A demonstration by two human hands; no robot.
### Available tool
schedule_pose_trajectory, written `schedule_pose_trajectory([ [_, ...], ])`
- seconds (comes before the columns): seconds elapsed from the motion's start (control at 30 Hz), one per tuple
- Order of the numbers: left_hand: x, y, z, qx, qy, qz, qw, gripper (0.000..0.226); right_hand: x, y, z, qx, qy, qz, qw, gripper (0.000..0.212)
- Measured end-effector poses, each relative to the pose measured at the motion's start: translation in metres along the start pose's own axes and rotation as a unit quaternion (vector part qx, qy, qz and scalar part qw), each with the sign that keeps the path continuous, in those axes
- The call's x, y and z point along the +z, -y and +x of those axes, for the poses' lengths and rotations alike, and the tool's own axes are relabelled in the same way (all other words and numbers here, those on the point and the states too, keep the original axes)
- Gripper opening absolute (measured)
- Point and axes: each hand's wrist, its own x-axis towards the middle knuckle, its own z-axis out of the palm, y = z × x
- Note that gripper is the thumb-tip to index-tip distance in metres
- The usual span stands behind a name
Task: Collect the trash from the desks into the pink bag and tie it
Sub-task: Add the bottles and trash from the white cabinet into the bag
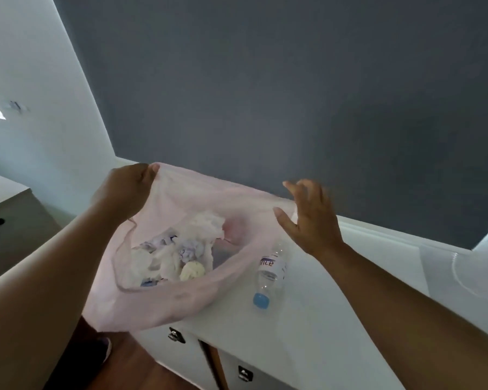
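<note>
The thin pink bag [158, 302] hangs open over the left end of the white desk [316, 327]. Inside it lie crumpled white tissues and paper scraps [186, 249]. My left hand [124, 190] pinches the bag's rim at its upper left corner and holds it up. My right hand [310, 218] hovers at the bag's right rim with the fingers spread apart; it is blurred and holds nothing that I can see. A clear plastic bottle [269, 274] with a blue cap lies on its side on the desk, just right of the bag and below my right hand.
A dark grey wall panel [293, 94] rises behind the desk. Drawers with metal handles [176, 335] sit under the desk front. A clear plastic sheet or lid [468, 271] lies at the desk's far right. Another cabinet [9, 220] stands at the left. Wooden floor shows below.
</note>
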Motion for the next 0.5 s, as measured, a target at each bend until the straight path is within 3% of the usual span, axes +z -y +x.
schedule_pose_trajectory([
  [0.07,0.000,-0.001,0.002,-0.008,-0.016,0.022,1.000,0.059,0.009,-0.031,-0.004,0.068,0.021,-0.009,0.997,0.059],
  [0.17,-0.003,0.000,0.000,-0.030,-0.033,0.045,0.998,0.061,0.029,-0.071,-0.011,0.129,0.143,-0.052,0.980,0.069],
  [0.37,-0.005,-0.006,-0.019,-0.084,-0.033,0.114,0.989,0.057,0.073,-0.114,-0.035,0.119,0.372,-0.043,0.920,0.074],
  [0.43,-0.006,-0.016,-0.031,-0.096,-0.024,0.119,0.988,0.055,0.084,-0.119,-0.053,0.099,0.367,-0.053,0.923,0.061],
  [0.5,-0.008,-0.027,-0.041,-0.098,-0.011,0.119,0.988,0.055,0.087,-0.119,-0.064,0.086,0.282,-0.052,0.954,0.042],
])
